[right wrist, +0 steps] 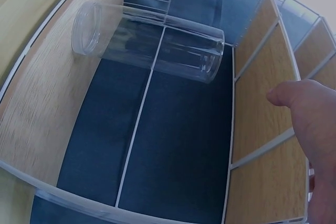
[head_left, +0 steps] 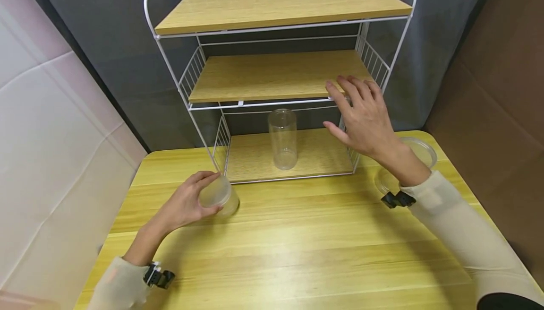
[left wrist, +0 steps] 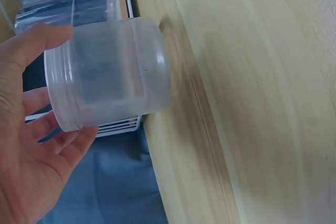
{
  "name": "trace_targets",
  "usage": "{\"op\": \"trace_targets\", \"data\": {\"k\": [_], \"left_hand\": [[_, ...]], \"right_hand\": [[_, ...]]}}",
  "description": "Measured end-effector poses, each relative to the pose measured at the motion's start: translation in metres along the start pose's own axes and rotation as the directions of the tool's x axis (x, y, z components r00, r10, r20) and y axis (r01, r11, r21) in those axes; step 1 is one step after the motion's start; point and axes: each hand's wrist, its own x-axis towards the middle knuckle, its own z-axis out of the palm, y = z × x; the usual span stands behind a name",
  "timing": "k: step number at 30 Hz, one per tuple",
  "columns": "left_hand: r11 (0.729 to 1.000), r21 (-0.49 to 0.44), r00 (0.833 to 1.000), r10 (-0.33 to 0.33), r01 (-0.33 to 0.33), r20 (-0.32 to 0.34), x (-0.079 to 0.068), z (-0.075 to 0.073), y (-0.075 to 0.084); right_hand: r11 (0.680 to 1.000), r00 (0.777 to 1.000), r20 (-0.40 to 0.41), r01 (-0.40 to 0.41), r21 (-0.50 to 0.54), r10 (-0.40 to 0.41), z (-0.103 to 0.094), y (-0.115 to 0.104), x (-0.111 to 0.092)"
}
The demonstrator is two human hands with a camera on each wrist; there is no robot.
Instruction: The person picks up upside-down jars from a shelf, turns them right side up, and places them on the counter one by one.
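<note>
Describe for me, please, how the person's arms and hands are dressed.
The left sleeve and right sleeve are pale cream. At the wrists are a left gadget and a right gadget, both small, black and blocky. The left hand and right hand show no gloves or rings.
</note>
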Motion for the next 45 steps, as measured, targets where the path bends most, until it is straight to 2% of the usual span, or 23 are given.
{"op": "trace_targets", "data": {"k": [9, 16, 21, 25, 29, 35, 45], "left_hand": [[0.999, 0.040, 0.999, -0.034, 0.033, 0.040, -0.005, -0.004, -0.005], [0.998, 0.023, 0.998, -0.053, 0.052, 0.046, -0.009, -0.005, -0.007], [0.995, 0.032, 0.992, -0.099, 0.097, 0.077, -0.008, -0.007, -0.006], [0.984, 0.094, 0.982, -0.159, 0.149, 0.102, -0.008, -0.010, -0.001], [0.973, 0.154, 0.979, -0.185, 0.171, 0.082, -0.007, -0.014, 0.005], [0.977, 0.147, 0.988, -0.155, 0.152, 0.005, 0.004, -0.016, 0.018], [0.987, 0.047, 0.987, -0.148, 0.151, -0.059, 0.041, -0.011, 0.045]], "right_hand": [[1.000, 1.000, -0.007, 0.004, 0.018, -0.004, 0.003, -0.001, 0.001], [1.000, 1.000, 0.008, -0.002, 0.021, 0.002, 0.001, 0.000, -0.001], [1.000, 1.000, 0.007, -0.008, 0.015, 0.008, 0.001, 0.000, -0.001], [1.000, 1.000, -0.002, -0.010, 0.010, 0.010, 0.003, -0.001, -0.001], [1.000, 1.000, -0.007, -0.013, 0.017, 0.013, 0.003, -0.001, -0.002], [1.000, 1.000, -0.005, -0.010, 0.021, 0.010, 0.004, -0.001, -0.002], [0.999, 1.000, -0.008, -0.017, 0.028, 0.017, 0.005, -0.001, -0.002]]}}
